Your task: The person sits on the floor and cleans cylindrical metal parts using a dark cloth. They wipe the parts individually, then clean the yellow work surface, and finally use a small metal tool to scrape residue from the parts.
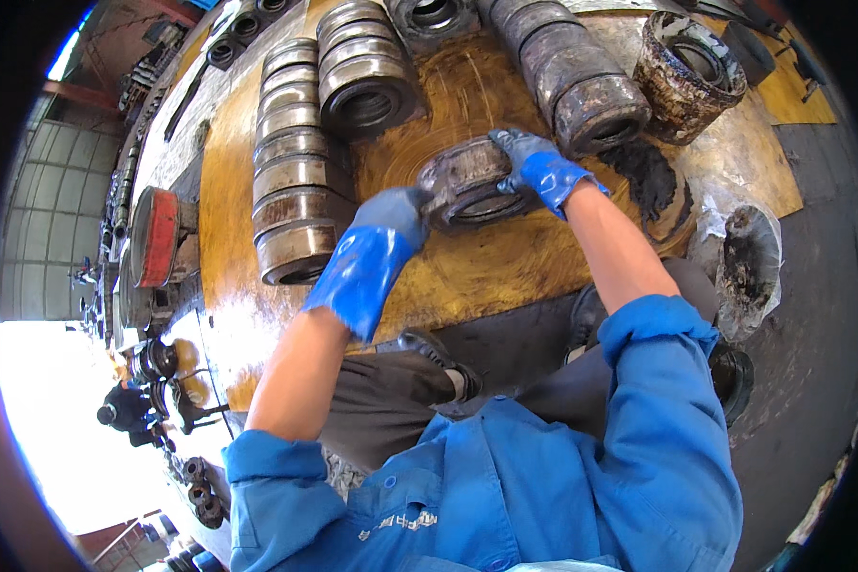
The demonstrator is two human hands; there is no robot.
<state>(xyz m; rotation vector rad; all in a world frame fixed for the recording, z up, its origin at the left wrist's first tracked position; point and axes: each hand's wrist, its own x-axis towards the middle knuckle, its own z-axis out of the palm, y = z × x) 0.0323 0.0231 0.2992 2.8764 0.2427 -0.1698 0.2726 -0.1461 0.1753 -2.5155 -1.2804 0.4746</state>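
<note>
Between my two gloved hands is a worn, greasy metal ring (pixel 467 176), tilted on the oily yellow board (pixel 505 257). My left hand (pixel 398 214), in a blue rubber glove, is closed on the ring's left side. On its upper right side, my right hand (pixel 534 162) grips with the fingers over the rim. A row of shiny metal rings (pixel 300 181) lies left of my left hand, and a thicker ring stack (pixel 367 81) lies beyond it. Just beyond my right hand is a row of darker, greasy rings (pixel 586 81).
A grease-smeared bucket (pixel 691 76) stands at the far right, with a heap of black grease (pixel 646 181) nearer me. A plastic-lined container (pixel 748 262) sits on the right. To the left is a red-banded drum (pixel 157 236). Another person (pixel 124 408) is far off at the left.
</note>
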